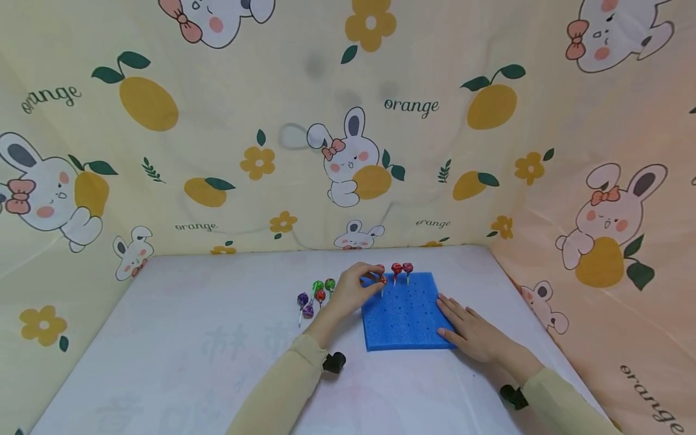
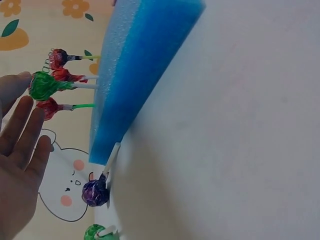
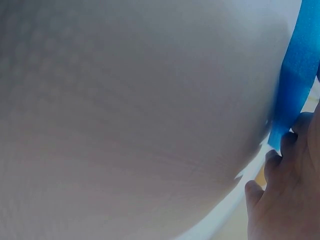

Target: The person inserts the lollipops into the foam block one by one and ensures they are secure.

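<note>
My left hand (image 1: 350, 293) reaches over the far left corner of a blue foam board (image 1: 399, 317) dotted with small holes. Its thumb and fingertips pinch a lollipop (image 1: 383, 280) by its wrapped head, the white stick pointing down at the foam. In the left wrist view a green-wrapped lollipop (image 2: 43, 86) sits at those fingertips. Other red-wrapped lollipops (image 1: 396, 267) stand upright along the board's far edge. My right hand (image 1: 478, 335) lies with fingers straight against the board's right edge; in the right wrist view its fingertips meet the blue side (image 3: 295, 75).
Left of the board, several loose lollipops lie on the white table (image 1: 217, 338), among them a purple one (image 1: 302, 299), a green one (image 1: 330, 284) and a red one (image 1: 320, 295). A patterned cloth (image 1: 304, 193) hangs behind and beside the table.
</note>
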Demonstrator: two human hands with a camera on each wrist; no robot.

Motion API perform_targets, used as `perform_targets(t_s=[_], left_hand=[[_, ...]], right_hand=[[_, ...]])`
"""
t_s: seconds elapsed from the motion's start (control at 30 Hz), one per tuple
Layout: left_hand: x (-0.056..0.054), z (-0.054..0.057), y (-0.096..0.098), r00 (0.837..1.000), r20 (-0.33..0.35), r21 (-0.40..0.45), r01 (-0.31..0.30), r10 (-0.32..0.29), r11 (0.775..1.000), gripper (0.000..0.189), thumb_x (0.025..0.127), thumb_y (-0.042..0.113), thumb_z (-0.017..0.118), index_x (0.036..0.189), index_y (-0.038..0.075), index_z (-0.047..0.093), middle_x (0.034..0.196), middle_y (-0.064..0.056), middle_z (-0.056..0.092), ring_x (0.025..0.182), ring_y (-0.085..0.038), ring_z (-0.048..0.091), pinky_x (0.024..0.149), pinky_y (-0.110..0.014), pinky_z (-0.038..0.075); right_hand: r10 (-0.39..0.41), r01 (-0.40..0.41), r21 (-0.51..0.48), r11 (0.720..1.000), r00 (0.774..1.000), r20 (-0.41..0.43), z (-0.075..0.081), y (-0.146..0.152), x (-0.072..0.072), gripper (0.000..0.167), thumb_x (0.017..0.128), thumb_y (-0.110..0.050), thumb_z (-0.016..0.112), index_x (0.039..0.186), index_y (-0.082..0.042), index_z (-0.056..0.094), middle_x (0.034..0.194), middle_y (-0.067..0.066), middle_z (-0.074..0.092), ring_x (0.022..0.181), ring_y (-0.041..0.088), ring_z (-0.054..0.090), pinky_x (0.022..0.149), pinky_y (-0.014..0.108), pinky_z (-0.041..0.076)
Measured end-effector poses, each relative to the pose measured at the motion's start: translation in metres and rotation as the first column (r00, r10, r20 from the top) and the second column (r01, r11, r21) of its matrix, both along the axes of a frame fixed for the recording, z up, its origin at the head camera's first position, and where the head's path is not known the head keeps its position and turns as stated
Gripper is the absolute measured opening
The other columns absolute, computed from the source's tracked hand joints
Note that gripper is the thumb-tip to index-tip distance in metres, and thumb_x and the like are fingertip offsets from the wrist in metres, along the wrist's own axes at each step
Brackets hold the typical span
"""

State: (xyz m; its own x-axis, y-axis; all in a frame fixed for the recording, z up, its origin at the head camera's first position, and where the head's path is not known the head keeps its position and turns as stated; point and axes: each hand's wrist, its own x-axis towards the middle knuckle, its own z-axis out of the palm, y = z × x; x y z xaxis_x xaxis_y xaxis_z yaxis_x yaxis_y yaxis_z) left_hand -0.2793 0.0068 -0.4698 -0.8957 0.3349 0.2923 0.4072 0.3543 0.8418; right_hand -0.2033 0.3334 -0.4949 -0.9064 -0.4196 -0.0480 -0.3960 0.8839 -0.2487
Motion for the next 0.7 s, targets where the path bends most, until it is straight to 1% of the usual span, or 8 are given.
perform_targets(t_s=[0.17,0.23,0.4,0.47,0.57,0.7], left_hand=[[0.003,0.003,-0.007,1.000,-0.016,0.057,0.009,-0.008,0.998,0.031,0.099,0.012,0.072,0.129,0.008,0.070,0.127,-0.008,0.068,0.115,-0.031,0.066,0.098,-0.052,0.055],[0.005,0.005,-0.011,0.999,-0.032,0.065,-0.005,0.007,0.998,0.030,0.099,0.011,0.071,0.129,0.007,0.070,0.127,-0.009,0.068,0.114,-0.031,0.066,0.097,-0.052,0.055],[0.008,0.009,-0.025,0.997,-0.037,0.060,-0.062,0.064,0.996,0.030,0.100,0.013,0.071,0.130,0.011,0.069,0.127,-0.007,0.068,0.114,-0.025,0.066,0.096,-0.050,0.055],[0.009,0.011,-0.031,0.996,-0.034,0.066,-0.075,0.077,0.995,0.030,0.100,0.013,0.071,0.130,0.012,0.069,0.126,-0.006,0.068,0.114,-0.023,0.066,0.096,-0.050,0.056],[0.010,0.011,-0.042,0.994,-0.049,0.080,-0.092,0.096,0.993,0.030,0.099,0.012,0.072,0.129,0.011,0.070,0.124,-0.006,0.069,0.111,-0.024,0.067,0.094,-0.052,0.056],[0.011,0.012,-0.059,0.989,-0.077,0.078,-0.123,0.129,0.989,0.029,0.098,0.010,0.073,0.127,0.011,0.071,0.121,-0.005,0.070,0.107,-0.022,0.068,0.088,-0.043,0.057]], right_hand=[[-0.003,0.003,0.000,1.000,1.000,0.002,0.000,-0.001,0.000,0.081,0.106,-0.059,0.045,0.163,-0.003,0.027,0.170,0.019,0.022,0.154,0.046,0.023,0.120,0.069,0.022],[-0.007,0.007,0.002,1.000,1.000,0.004,0.001,-0.001,0.000,0.082,0.106,-0.060,0.044,0.164,-0.004,0.027,0.170,0.019,0.022,0.154,0.046,0.022,0.120,0.068,0.022],[-0.011,0.011,0.010,1.000,1.000,0.003,0.000,-0.001,-0.001,0.083,0.106,-0.061,0.043,0.164,-0.004,0.026,0.171,0.018,0.022,0.155,0.046,0.022,0.121,0.068,0.021],[-0.011,0.011,0.010,1.000,1.000,0.004,0.000,-0.001,-0.001,0.083,0.106,-0.061,0.043,0.164,-0.004,0.026,0.171,0.018,0.022,0.154,0.046,0.022,0.121,0.068,0.022],[-0.010,0.010,0.004,1.000,1.000,0.008,0.001,-0.001,-0.001,0.083,0.106,-0.061,0.043,0.164,-0.004,0.026,0.171,0.019,0.022,0.154,0.046,0.022,0.120,0.069,0.022],[-0.007,0.007,0.000,1.000,1.000,0.009,0.002,-0.002,0.000,0.083,0.106,-0.061,0.043,0.164,-0.004,0.027,0.170,0.019,0.022,0.154,0.047,0.023,0.120,0.069,0.022]])
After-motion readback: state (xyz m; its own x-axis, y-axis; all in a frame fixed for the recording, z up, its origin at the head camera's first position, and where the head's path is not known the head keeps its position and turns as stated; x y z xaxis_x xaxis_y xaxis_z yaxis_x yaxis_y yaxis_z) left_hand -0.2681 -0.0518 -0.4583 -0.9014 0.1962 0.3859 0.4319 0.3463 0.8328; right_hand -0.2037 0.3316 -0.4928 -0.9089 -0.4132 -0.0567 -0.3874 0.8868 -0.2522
